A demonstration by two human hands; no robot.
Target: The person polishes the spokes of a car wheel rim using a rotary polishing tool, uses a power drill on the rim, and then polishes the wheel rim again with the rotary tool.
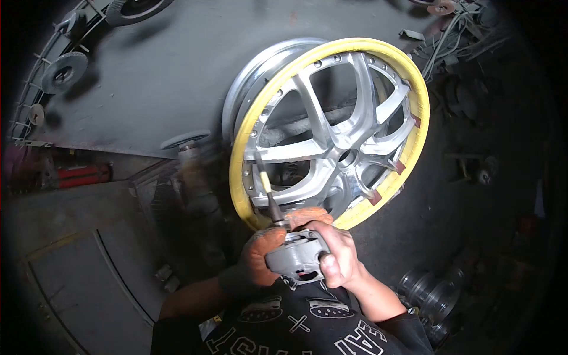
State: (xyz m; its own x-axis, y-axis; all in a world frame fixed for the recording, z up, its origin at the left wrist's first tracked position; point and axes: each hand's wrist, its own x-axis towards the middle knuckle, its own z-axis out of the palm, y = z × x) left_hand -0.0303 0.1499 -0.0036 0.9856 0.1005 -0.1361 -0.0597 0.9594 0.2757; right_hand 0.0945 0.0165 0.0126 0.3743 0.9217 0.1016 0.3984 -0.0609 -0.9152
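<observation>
A grey hand-held power grinder (299, 254) is between my hands, close to my chest. Its dark tapered spindle, with a pale yellow band, points up over the left side of an alloy wheel (340, 133). My left hand (264, 251), in an orange glove with a grey cuff, is closed around the grinder's left side near the spindle. My bare right hand (338, 251) grips the right side, thumb towards me. More orange glove fabric (307, 216) shows behind the tool; what it belongs to is hidden. Yellow tape (419, 106) covers the wheel's rim, with several brown patches on it.
Round buffing discs (65, 72) hang on a rack at upper left. A disc on a machine (184, 140) stands left of the wheel. Cables (455, 35) tangle at upper right. Shiny round metal parts (429, 290) sit at lower right. A grey cabinet (83, 284) is at lower left.
</observation>
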